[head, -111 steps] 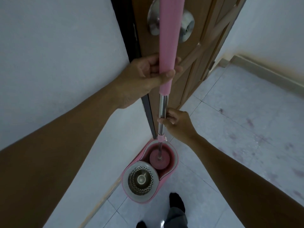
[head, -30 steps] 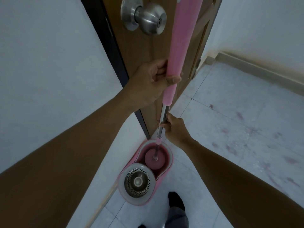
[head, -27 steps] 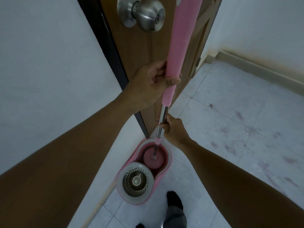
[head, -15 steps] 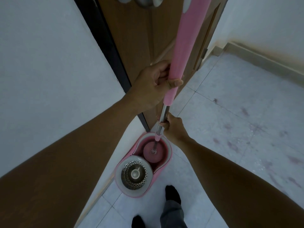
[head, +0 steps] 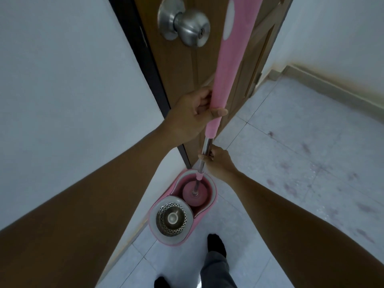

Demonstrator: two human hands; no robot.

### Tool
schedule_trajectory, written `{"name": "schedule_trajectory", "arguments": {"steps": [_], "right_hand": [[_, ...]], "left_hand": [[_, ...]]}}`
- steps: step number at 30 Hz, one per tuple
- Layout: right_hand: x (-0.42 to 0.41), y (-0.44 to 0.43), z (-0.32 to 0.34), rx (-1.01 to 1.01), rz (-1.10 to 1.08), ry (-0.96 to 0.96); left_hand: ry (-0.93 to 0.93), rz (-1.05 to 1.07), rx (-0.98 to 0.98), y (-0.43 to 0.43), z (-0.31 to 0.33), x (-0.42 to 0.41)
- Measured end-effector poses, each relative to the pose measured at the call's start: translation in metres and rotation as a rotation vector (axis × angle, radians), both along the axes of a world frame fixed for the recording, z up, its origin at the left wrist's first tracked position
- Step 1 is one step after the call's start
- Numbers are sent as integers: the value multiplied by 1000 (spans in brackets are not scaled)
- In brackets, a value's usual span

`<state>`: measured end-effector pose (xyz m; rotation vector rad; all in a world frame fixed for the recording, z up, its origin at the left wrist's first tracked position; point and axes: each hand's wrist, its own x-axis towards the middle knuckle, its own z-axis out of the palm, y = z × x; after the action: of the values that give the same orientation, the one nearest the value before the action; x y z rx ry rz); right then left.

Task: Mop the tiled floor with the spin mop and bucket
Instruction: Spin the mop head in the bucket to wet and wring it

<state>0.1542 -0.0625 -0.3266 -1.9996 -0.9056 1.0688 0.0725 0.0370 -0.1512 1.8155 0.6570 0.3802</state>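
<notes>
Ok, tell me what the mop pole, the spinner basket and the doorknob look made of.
Mop pole: bright metal lower shaft with highlights; matte pink sleeve above, likely foam or plastic.
Spinner basket: perforated shiny metal, probably stainless steel.
Doorknob: brushed silver metal, soft reflections.

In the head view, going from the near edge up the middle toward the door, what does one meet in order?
Foot in a dark sock → steel spinner basket → pink mop head in the bucket → right hand on the steel shaft → left hand on the pink grip → door knob.
</notes>
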Motion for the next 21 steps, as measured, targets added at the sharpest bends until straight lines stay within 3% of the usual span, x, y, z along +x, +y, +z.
{"name": "schedule_trajectory", "arguments": {"steps": [9,21], "right_hand": [[-48,-22,106,42,58,-116],[-112,-51,208,170,-62,-230]], "left_hand": [[3,-103,150,-22,94,-69],[-117,-178,245,-51,187,-141]]}}
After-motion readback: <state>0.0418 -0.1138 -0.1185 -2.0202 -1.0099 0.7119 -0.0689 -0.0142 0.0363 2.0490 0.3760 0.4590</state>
